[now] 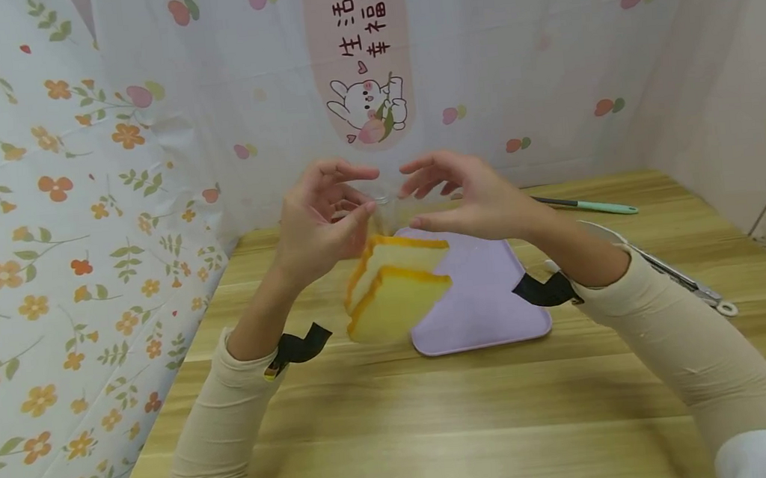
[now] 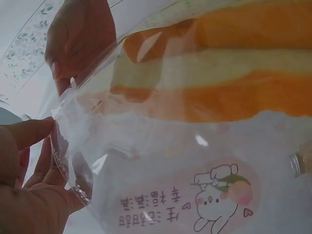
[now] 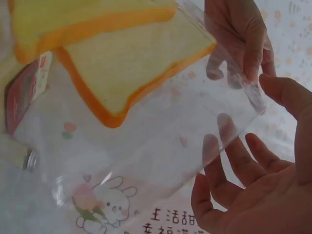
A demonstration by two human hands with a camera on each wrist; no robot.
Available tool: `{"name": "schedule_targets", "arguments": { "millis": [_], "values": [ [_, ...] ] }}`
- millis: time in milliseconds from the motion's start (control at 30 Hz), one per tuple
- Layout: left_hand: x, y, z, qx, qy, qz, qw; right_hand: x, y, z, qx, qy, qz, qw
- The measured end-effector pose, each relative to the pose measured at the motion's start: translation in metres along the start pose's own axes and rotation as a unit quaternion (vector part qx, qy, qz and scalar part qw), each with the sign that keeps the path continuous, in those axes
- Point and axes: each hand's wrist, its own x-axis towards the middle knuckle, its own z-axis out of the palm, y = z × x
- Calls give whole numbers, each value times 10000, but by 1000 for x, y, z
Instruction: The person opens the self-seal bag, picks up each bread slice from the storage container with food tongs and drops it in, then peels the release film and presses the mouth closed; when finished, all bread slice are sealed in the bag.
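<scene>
A clear plastic bag (image 2: 105, 156) hangs in the air between my hands, and its film is hard to make out in the head view. Inside are slices of bread (image 1: 398, 301), pale with orange crusts, tilted in the lower part of the bag. My left hand (image 1: 320, 217) holds the bag's upper edge, thumb on one side and fingers on the other. Opposite it, my right hand (image 1: 470, 194) also holds the edge, with fingertips (image 3: 225, 127) seen through the film in the right wrist view.
Beneath and behind the bag, a lilac board (image 1: 489, 302) lies on the wooden table (image 1: 371, 427). Farther right are a green-and-black handled utensil (image 1: 590, 205) and metal tongs (image 1: 686, 282). A red package (image 3: 23, 100) and a small jar (image 3: 19, 153) show in the right wrist view.
</scene>
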Motion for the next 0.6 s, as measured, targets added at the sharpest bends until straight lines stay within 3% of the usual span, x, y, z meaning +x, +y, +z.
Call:
{"name": "schedule_targets", "arguments": {
  "millis": [167,600],
  "values": [
    [-2,1,0,186,-88,172,9996,15,-11,13,210,-96,-206,9995],
    [-6,1,1,159,104,173,9997,17,-16,27,328,-196,-25,9993]
  ]
}}
